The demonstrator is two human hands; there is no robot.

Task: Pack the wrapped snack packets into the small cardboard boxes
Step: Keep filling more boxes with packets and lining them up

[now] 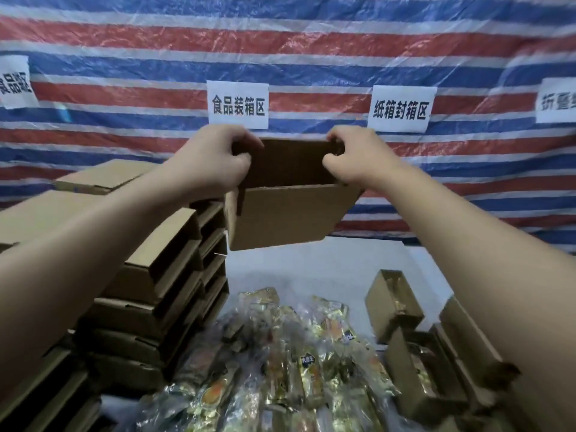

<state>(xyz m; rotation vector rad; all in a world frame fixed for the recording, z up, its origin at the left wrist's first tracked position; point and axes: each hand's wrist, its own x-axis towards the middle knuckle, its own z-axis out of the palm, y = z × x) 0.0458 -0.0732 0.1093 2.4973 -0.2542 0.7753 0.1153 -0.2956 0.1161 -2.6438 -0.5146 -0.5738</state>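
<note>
A big striped red, white and blue plastic sheet (311, 42) hangs behind the white worktop (311, 269). Tall stacks of flat brown cardboard boxes (149, 291) fill its left edge. A heap of shiny gold wrapped snack packets (280, 363) lies at the near edge. The left hand (215, 160) and right hand (358, 157) grip the ends of an open small brown cardboard box (280, 213), lifted above the worktop.

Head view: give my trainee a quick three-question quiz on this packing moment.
1. True or false: both hands grip the raised cardboard box.
2. The snack packets lie: A) in the raised box B) piled on the table C) on the box stack.
3. Which side holds the stack of closed boxes?

Key: 1 true, left hand and right hand at its upper corners; 2 B; 3 left.
</note>
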